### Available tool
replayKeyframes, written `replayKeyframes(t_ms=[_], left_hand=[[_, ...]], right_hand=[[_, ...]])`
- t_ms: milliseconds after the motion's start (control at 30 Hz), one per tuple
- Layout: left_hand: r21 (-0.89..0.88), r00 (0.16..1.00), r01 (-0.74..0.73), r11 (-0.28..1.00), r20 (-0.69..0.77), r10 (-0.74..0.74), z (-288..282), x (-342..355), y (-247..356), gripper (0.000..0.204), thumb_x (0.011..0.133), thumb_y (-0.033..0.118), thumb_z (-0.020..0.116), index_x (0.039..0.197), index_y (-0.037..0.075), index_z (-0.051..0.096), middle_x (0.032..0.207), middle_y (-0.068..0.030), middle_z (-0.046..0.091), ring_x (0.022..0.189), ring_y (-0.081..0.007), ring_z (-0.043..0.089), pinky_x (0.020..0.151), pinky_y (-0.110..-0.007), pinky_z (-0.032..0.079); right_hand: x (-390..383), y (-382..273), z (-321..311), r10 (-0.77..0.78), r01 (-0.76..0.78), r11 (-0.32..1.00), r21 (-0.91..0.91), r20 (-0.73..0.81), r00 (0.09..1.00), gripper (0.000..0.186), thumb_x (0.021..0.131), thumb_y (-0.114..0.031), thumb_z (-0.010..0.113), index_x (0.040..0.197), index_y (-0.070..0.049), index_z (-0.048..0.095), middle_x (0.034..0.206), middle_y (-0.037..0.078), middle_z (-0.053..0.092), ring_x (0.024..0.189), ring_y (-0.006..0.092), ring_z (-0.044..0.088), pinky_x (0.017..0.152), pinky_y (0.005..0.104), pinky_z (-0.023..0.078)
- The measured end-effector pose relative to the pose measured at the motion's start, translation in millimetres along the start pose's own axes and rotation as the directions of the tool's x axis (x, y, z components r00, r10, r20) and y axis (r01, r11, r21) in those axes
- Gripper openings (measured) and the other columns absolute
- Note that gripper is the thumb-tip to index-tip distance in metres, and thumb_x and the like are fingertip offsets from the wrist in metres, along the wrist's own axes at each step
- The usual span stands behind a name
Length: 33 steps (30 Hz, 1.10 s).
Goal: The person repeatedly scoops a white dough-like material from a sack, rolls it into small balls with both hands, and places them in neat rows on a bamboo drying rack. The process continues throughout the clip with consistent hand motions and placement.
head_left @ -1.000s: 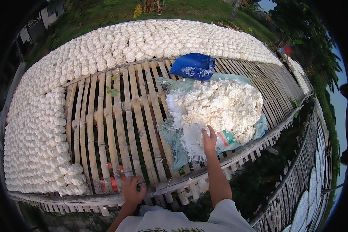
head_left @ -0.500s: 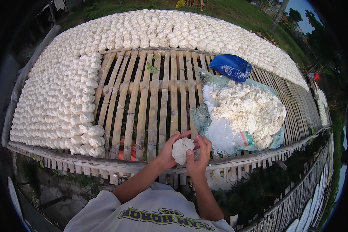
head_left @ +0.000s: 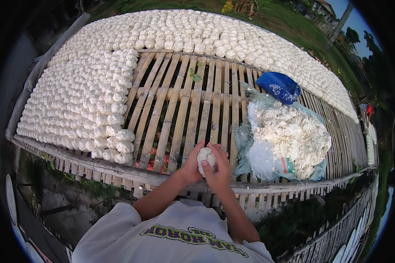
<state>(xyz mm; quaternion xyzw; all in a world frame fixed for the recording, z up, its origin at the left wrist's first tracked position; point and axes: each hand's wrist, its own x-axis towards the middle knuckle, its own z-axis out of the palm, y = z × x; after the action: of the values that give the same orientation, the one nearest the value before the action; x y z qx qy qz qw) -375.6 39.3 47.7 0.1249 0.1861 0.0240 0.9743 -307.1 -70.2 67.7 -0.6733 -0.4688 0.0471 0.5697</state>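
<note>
A rounded lump of white, moist-looking dough-like material (head_left: 206, 158) is cupped between my two hands above the near rail. My left hand (head_left: 191, 165) wraps it from the left side. My right hand (head_left: 219, 168) presses round it from the right, its thumb lying across the front. To the right of my hands, a crumbly heap of the same white material (head_left: 289, 133) lies on a pale, frayed woven sack (head_left: 261, 153). Many shaped white balls (head_left: 81, 105) stand in close rows at the left and along the far side.
The bamboo slat rack (head_left: 175, 105) has open gaps between its slats. Its near edge is a bamboo rail (head_left: 96, 165). A blue plastic scoop-like container (head_left: 278, 87), dusted white, rests behind the heap. Green leaves (head_left: 195, 75) poke up between slats. Grass lies beyond the rack.
Both hands have closed more tightly round the lump, which looks narrower and smoother now. The whole view has shifted and tilted slightly, and the rack appears farther right.
</note>
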Motion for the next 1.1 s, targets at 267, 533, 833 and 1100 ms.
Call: replayKeyframes(t_ms=[267,533,833,1100], left_hand=[[-0.113,0.976,-0.199,0.974,-0.112,0.186,-14,-4,2,0.068,0.105,0.07,0.042,0.137,0.013,0.06,0.126,-0.0109,0.071,0.113,-0.0281,0.071,0.099,-0.046,0.056],[0.05,0.989,-0.144,0.988,-0.003,0.145,-20,-37,29,0.073,0.106,0.072,0.043,0.144,0.012,0.056,0.134,-0.0109,0.067,0.123,-0.0269,0.066,0.106,-0.047,0.053],[-0.289,0.978,-0.127,0.949,0.12,0.168,-66,-56,26,0.082,0.104,0.073,0.038,0.152,0.008,0.053,0.142,-0.0226,0.063,0.135,-0.0401,0.059,0.118,-0.053,0.043],[-0.202,0.788,-0.614,0.763,-0.203,0.581,-77,-94,55,0.076,0.107,0.067,0.03,0.154,0.011,0.051,0.153,-0.0148,0.058,0.134,-0.0308,0.061,0.116,-0.048,0.046]], right_hand=[[14,-5,29,0.19,-0.179,0.976,0.126,-0.077,0.979,0.051,0.084,-0.016,0.088,0.128,0.0,0.069,0.122,0.02,0.071,0.113,0.0331,0.069,0.096,0.0431,0.055],[19,-28,50,0.004,0.015,0.974,0.227,-0.084,0.996,0.042,0.099,-0.028,0.075,0.129,0.0,0.07,0.116,0.017,0.071,0.104,0.0267,0.069,0.089,0.0385,0.055],[31,-27,84,-0.068,0.04,0.995,0.092,0.333,0.94,0.035,0.087,-0.023,0.083,0.11,0.001,0.075,0.098,0.016,0.075,0.088,0.0326,0.073,0.078,0.0414,0.057],[22,-46,127,-0.11,0.105,0.994,0.036,0.24,0.964,0.061,0.089,-0.035,0.084,0.135,-0.001,0.065,0.145,0.022,0.055,0.132,0.0425,0.055,0.109,0.0508,0.046]])
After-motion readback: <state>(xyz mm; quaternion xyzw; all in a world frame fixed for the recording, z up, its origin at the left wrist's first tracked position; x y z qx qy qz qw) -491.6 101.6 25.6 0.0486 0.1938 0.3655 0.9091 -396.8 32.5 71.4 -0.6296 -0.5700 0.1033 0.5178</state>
